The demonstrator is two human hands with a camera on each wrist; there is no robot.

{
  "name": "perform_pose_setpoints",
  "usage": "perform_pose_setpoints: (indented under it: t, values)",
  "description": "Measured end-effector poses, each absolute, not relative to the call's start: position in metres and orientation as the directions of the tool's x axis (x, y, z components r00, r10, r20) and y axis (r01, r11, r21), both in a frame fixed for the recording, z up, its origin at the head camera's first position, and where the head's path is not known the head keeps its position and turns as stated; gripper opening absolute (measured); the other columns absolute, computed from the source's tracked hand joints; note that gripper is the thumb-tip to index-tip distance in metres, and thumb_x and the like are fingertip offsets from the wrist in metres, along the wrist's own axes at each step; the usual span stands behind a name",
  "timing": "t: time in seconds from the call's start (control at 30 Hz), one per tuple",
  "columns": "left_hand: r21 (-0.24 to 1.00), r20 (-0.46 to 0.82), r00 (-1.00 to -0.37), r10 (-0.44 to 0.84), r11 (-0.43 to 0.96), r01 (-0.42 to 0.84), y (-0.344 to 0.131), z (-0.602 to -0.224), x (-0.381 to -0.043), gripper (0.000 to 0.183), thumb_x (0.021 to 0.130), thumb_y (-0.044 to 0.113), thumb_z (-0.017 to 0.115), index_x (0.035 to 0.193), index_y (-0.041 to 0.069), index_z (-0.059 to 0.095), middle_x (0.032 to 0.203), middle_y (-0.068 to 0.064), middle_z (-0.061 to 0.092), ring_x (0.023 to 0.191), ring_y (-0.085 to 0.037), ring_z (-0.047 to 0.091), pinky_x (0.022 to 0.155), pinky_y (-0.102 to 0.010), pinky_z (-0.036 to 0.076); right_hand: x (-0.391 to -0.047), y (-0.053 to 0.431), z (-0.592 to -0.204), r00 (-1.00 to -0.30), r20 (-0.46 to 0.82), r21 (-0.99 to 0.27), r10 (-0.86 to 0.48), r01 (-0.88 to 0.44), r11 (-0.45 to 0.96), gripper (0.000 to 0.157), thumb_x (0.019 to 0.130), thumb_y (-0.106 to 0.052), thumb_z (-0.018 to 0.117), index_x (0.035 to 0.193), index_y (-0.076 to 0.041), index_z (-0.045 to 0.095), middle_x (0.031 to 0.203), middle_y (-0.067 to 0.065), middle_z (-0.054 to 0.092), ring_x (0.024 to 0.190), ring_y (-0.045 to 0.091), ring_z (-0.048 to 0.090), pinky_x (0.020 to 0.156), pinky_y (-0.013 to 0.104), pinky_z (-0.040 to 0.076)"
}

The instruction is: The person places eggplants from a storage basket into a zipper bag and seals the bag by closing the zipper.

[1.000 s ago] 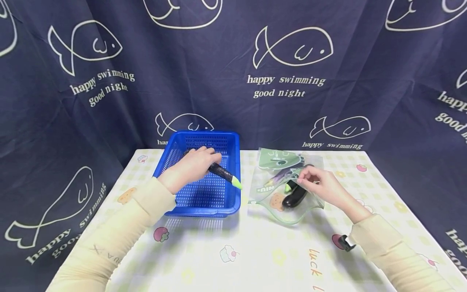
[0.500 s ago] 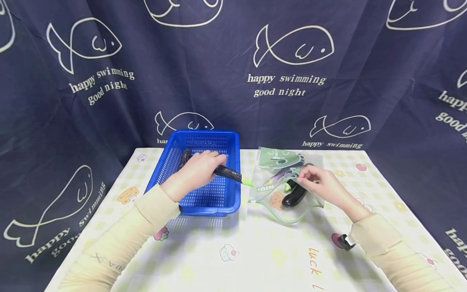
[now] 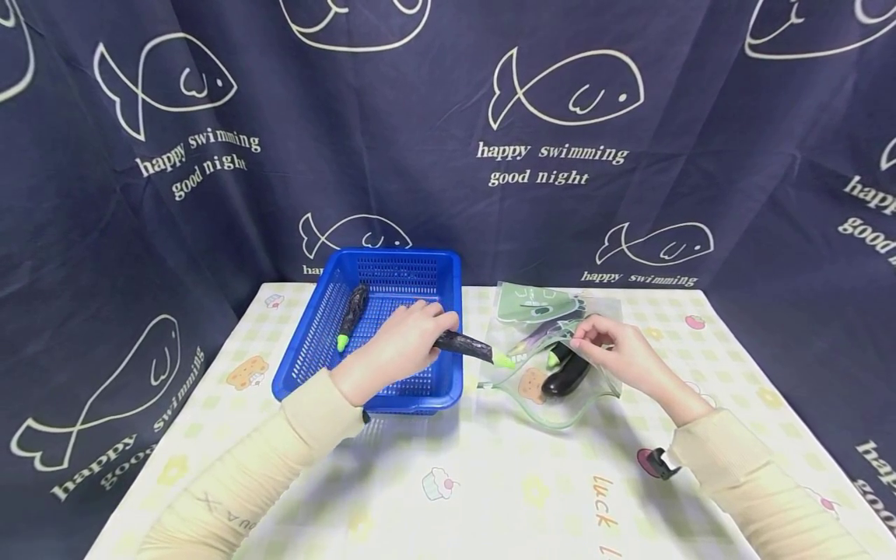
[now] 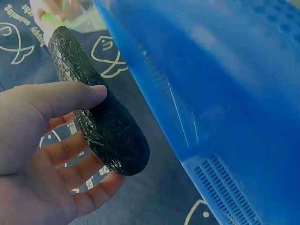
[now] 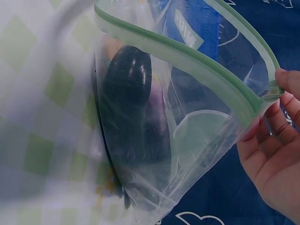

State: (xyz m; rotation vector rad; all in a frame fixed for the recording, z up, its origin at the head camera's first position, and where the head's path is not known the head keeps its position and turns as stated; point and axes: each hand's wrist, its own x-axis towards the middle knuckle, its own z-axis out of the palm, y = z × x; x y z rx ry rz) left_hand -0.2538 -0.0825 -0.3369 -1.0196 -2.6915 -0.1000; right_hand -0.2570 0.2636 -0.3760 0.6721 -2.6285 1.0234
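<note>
My left hand (image 3: 406, 338) grips a long, dark, wrinkled eggplant (image 3: 467, 346) with a light green end, over the right side of the blue basket (image 3: 453, 292). The green end points right, beside the mouth of a clear zip bag (image 3: 521, 305). In the left wrist view, thumb and fingers wrap the eggplant (image 4: 115, 133). My right hand (image 3: 616, 350) pinches the bag's green zip edge (image 5: 187, 51) at its corner, and the mouth stands spread. Inside the bag lie a shiny black eggplant (image 5: 129, 89), a purple one (image 5: 157, 110) and a green-tipped dark piece (image 3: 558, 355).
A second wrinkled dark eggplant (image 3: 353, 311) with a green tip lies along the basket's left side. Under everything is a checked tablecloth (image 3: 490, 482). A navy fish-print curtain (image 3: 434, 155) hangs directly behind the table. A black clip-like object (image 3: 661, 464) sits near the right sleeve.
My left hand has carried the eggplant rightward from the middle of the basket to the bag's mouth, uncovering the other eggplant in the basket. My right hand keeps its hold on the bag.
</note>
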Motion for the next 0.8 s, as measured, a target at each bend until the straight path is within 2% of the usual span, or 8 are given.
perform_pose_setpoints:
  t: [0.3,0.53,0.8]
  values:
    - [-0.038,0.259,-0.698,0.668,0.729,0.684,-0.064,-0.346,-0.242,0.029,0.079,0.018,0.073,0.104,0.02,0.059,0.095,0.0,0.059,0.084,-0.019,0.053,0.067,-0.032,0.046,-0.256,0.264,-0.376,-0.865,0.38,-0.584,-0.326,-0.498,0.641,0.006,0.086,-0.013,0.068,0.086,-0.016,0.062,0.074,-0.005,0.059,0.071,0.004,0.057,0.07,0.012,0.046]
    - [-0.082,0.315,-0.665,0.677,0.718,0.691,-0.048,-0.356,-0.235,0.028,0.078,0.018,0.072,0.102,0.02,0.06,0.092,0.001,0.06,0.081,-0.018,0.054,0.062,-0.029,0.043,-0.258,0.266,-0.379,-0.858,0.396,-0.573,-0.328,-0.51,0.641,0.007,0.086,-0.011,0.068,0.086,-0.015,0.062,0.074,-0.005,0.059,0.07,0.003,0.056,0.071,0.011,0.046]
    - [-0.145,0.369,-0.658,0.657,0.74,0.657,-0.032,-0.363,-0.229,0.027,0.079,0.021,0.071,0.103,0.02,0.059,0.089,0.001,0.059,0.081,-0.018,0.052,0.061,-0.028,0.037,-0.255,0.266,-0.378,-0.86,0.392,-0.574,-0.327,-0.507,0.643,0.006,0.087,-0.013,0.068,0.086,-0.015,0.063,0.074,-0.004,0.059,0.071,0.004,0.055,0.071,0.012,0.045]
